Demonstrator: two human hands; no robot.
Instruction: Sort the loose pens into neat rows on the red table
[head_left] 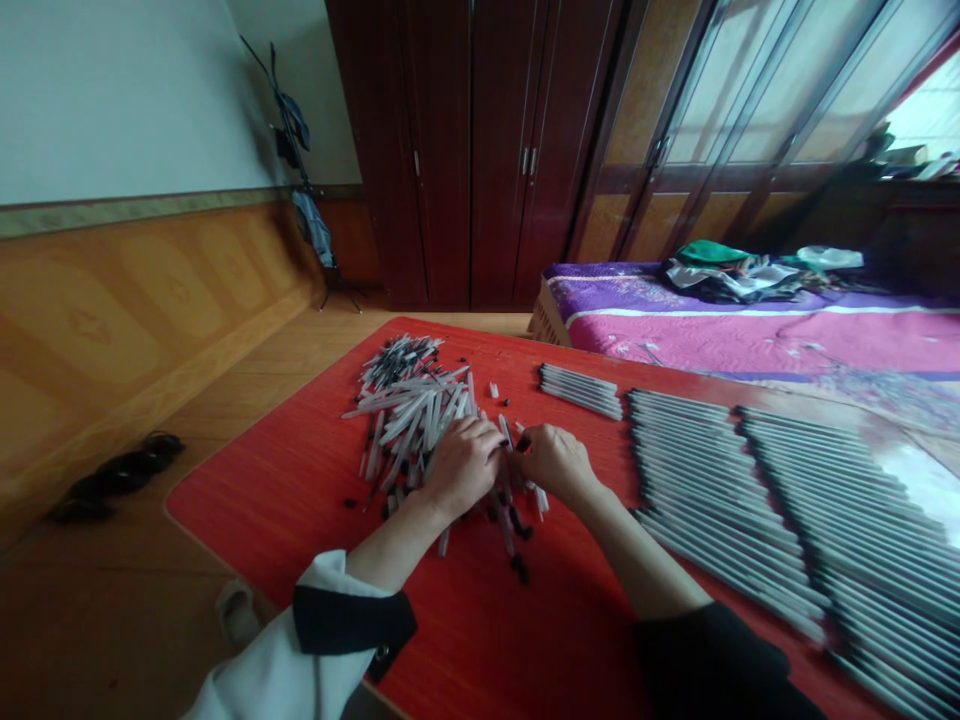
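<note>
My left hand (466, 462) is closed in a pinch over the near right side of a loose heap of clear pen barrels (420, 415). Facing it, my right hand (555, 460) is also closed, its fingertips close to the left ones. Small dark pen parts show at both sets of fingertips; the fingers hide most of what they hold. Below the hands, several clear tubes with black caps (519, 568) lie loose on the red table (300, 490). Behind the barrels is a pile of thin dark-tipped pieces (401, 362), apparently refills.
Rows of black-capped pens (705, 490) lie side by side at right, with another row (862, 520) beyond and a small group (581, 390) farther back. A bed (675, 325) stands behind the table, a wardrobe (472, 150) at the back, and a coat rack (300, 170) at left.
</note>
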